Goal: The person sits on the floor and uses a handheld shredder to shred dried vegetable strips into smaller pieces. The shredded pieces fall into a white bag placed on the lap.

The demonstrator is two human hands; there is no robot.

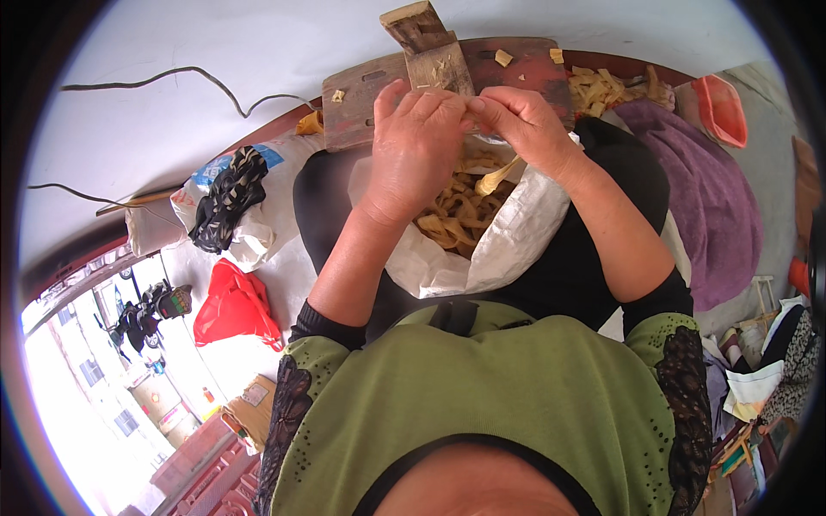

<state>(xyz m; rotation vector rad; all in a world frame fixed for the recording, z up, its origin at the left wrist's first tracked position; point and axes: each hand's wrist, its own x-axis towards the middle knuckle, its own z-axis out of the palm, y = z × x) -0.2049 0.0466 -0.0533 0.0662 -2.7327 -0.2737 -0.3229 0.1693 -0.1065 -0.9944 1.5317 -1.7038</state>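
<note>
My left hand (423, 138) and my right hand (523, 126) meet at the fingertips, over the near edge of a worn wooden board (516, 77). The fingers are bent together; whatever may be between them is hidden. A pale yellow dried strip (495, 179) hangs below my right hand, its upper end out of sight behind that hand. Under my hands, a white woven sack (516, 238) lies open between my legs, holding many curled yellow-brown dried strips (461, 216). A wooden block (439, 68) stands on the board with small yellow crumbs on it.
Small yellow pieces (503, 59) lie on the board. More pale pieces (597, 90) are heaped at its right, by a purple cloth (703, 193) and a red-rimmed bag (719, 113). At left are a stuffed sack (277, 174), a patterned black cloth (230, 200) and a red plastic bag (235, 303).
</note>
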